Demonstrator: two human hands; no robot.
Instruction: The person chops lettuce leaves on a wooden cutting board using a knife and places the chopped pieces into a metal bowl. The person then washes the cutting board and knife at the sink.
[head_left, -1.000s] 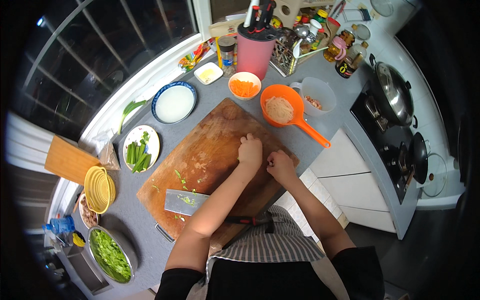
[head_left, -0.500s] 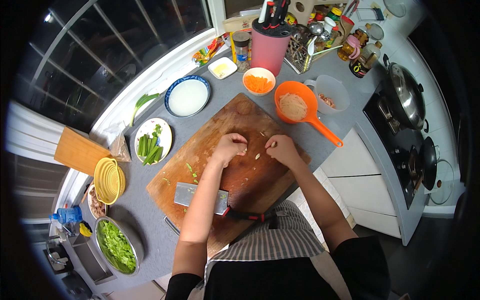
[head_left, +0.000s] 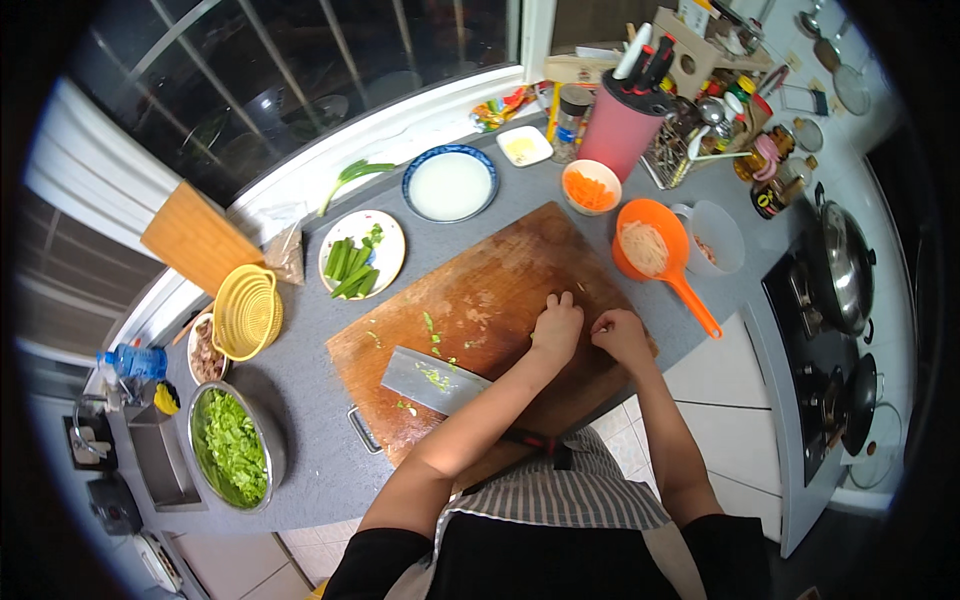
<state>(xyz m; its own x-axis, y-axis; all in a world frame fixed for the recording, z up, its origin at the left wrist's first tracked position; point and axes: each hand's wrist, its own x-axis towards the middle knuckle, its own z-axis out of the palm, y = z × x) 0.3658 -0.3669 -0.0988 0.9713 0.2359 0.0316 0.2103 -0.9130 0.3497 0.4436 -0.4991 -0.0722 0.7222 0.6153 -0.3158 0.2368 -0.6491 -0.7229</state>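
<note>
My left hand (head_left: 557,328) is lowered onto the right part of the wooden cutting board (head_left: 480,265), its fingers bent down against the wood. Close beside it, near the board's right edge, my right hand (head_left: 622,336) is closed with the fingertips pinched together. Whatever lies in either set of fingers is hidden or too small to name. A cleaver (head_left: 425,378) rests flat on the board, with green scraps stuck to its blade and its handle partly behind my left forearm. Small green bits (head_left: 430,325) are scattered on the wood to the left of my hands.
Behind the board stand a plate of cut greens (head_left: 350,285), a blue-rimmed dish (head_left: 450,185), a bowl of orange shreds (head_left: 591,188) and an orange strainer (head_left: 664,215). At left are a yellow basket (head_left: 247,315) and a steel bowl of lettuce (head_left: 265,455); at right, a stove (head_left: 795,330).
The view has swung, so the counter things sit farther right in it. My left hand has moved right across the board, closer to my right hand.
</note>
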